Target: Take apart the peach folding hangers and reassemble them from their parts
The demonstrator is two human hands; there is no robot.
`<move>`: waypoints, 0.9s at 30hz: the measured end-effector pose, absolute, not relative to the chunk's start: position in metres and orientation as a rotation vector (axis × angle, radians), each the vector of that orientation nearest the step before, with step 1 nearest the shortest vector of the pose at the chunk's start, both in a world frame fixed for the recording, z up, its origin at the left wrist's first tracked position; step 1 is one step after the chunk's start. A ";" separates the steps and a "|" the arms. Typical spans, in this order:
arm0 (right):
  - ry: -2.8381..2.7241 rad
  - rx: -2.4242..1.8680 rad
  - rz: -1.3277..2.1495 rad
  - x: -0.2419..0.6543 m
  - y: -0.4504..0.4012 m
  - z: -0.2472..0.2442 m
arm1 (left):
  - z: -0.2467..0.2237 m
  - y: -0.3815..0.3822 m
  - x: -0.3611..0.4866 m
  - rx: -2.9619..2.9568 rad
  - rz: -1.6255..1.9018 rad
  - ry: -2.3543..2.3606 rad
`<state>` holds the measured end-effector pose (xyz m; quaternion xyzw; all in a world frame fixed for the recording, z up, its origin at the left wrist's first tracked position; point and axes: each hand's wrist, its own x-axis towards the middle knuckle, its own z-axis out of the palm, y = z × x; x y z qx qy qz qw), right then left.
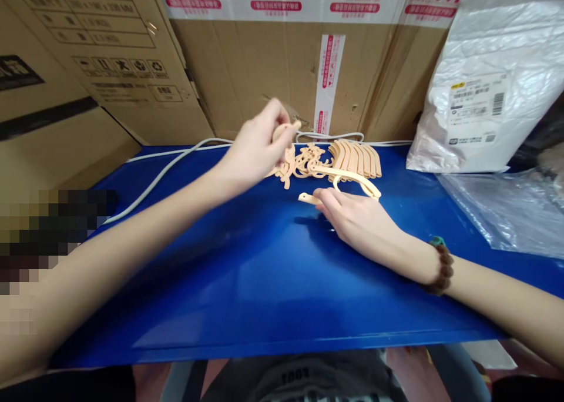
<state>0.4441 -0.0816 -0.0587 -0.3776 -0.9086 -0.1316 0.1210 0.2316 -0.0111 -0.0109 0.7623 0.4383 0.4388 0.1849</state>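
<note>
My left hand (259,140) is raised over the back of the blue table, its fingers closed round a small beige plastic piece (296,124) with a rounded end. Lower and to the right, my right hand (356,220) grips a beige jointed plastic frame, which looks like a folding hanger (348,173). One arm of that frame curves above the hand; another short end with a hole sticks out at the fingertips. Behind the hands lie a heap of small hooked beige pieces (308,160) and a fanned row of curved beige arms (358,157).
Cardboard boxes (259,67) wall off the back of the blue table (247,284) and its left side. A white cable (163,178) runs along the rear edge. A white parcel bag (480,114) stands at right, near clear plastic film (520,208).
</note>
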 end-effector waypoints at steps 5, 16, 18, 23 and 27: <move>-2.645 -1.130 -0.533 0.447 -0.075 -0.057 | -0.047 -0.058 0.226 2.576 0.795 1.600; -2.738 -1.019 -0.477 0.451 -0.068 -0.059 | -0.071 -0.061 0.216 2.773 0.432 1.594; -2.708 -0.995 -0.452 0.452 -0.068 -0.059 | -0.070 -0.063 0.215 2.726 0.437 1.579; -2.586 -0.953 -0.425 0.452 -0.069 -0.060 | -0.068 -0.072 0.218 2.597 0.489 1.454; -2.595 -0.876 -0.399 0.453 -0.068 -0.060 | -0.066 -0.078 0.221 2.599 0.456 1.392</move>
